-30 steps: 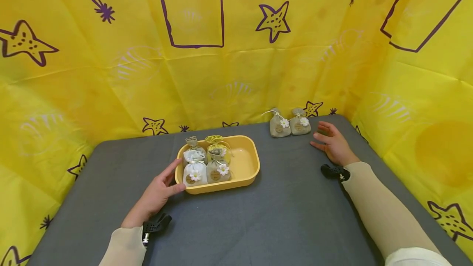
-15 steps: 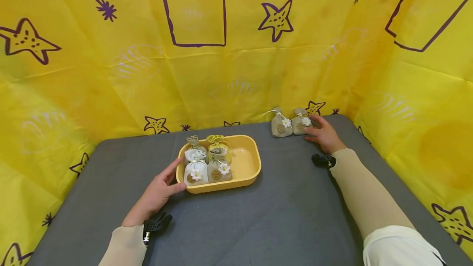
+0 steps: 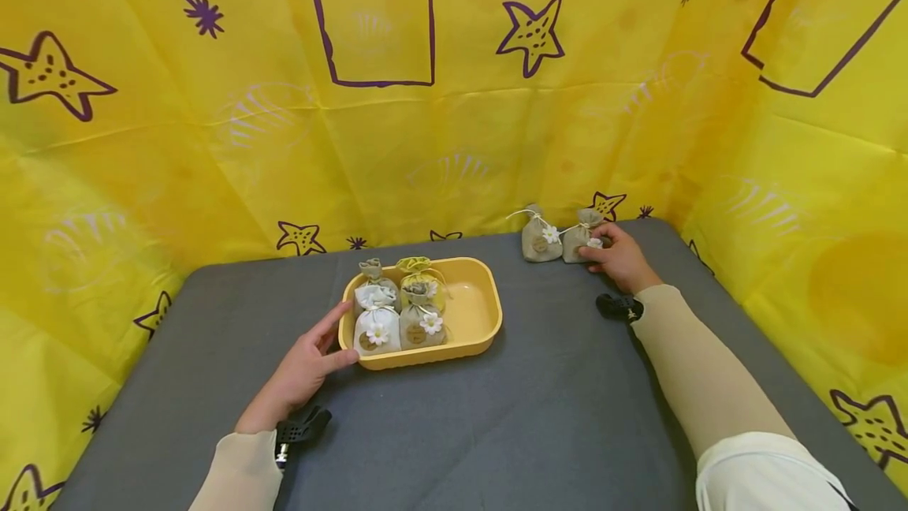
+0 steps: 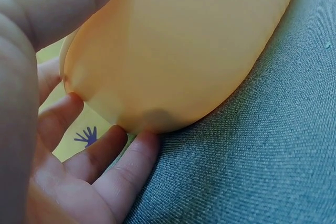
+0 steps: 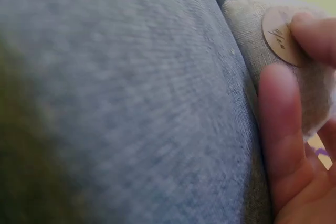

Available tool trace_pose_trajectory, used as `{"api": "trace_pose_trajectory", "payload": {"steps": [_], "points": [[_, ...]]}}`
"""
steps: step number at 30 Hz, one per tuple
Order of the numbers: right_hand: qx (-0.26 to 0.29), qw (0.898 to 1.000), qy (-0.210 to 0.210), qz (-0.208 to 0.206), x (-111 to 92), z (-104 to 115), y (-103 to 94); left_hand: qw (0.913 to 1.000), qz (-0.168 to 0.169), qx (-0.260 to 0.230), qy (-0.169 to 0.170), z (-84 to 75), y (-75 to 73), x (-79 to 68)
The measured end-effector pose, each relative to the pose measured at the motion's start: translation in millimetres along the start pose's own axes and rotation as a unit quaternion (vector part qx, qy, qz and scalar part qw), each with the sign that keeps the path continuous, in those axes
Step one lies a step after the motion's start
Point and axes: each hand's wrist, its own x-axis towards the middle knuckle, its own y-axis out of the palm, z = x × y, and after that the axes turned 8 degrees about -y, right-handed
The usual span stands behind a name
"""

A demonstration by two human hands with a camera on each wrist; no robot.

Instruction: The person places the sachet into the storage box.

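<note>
My left hand (image 3: 301, 369) grips the left end of a yellow plastic tray (image 3: 474, 349), thumb at the front corner and fingers along the side. In the left wrist view its fingertips (image 4: 118, 135) touch the tray's outer wall (image 4: 184, 51). At the back right, my right hand (image 3: 624, 259) holds a beige drawstring sachet (image 3: 576, 243) with a white flower. The right wrist view shows the thumb over the sachet's round wooden tag (image 5: 281, 35), with other fingers around the lower side. A second beige sachet (image 3: 539, 241) stands just left of it.
Inside the tray's left part stand a white sachet (image 3: 376, 330), a yellow sachet (image 3: 414, 266) and beige ones, including a front beige sachet (image 3: 420, 330). A grey cloth (image 3: 511, 432) covers the table. Behind it hangs a yellow patterned curtain (image 3: 468, 132).
My right hand has moved left to the right-hand beige sachet and taken hold of it; the sachet has shifted and turned slightly. My left hand stays on the tray.
</note>
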Motion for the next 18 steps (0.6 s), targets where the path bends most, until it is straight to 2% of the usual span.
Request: {"api": "trace_pose_trajectory", "payload": {"steps": [4,7,13,18], "points": [[-0.067,0.998,-0.001,-0.001,5,-13,-2.3,1.0000,0.000,0.002,-0.001,0.2,-0.6,0.3],[-0.137,0.990,-0.021,0.009,7,-20,-6.1,1.0000,0.001,-0.002,0.001,0.9,-0.8,0.9],[-0.263,0.959,-0.069,0.077,0,-10,-12.2,1.0000,-0.002,-0.006,-0.003,3.1,-1.5,0.5],[-0.314,0.938,-0.100,0.105,-15,-5,-21.5,1.0000,-0.002,-0.005,0.002,2.7,-1.0,0.5]]}}
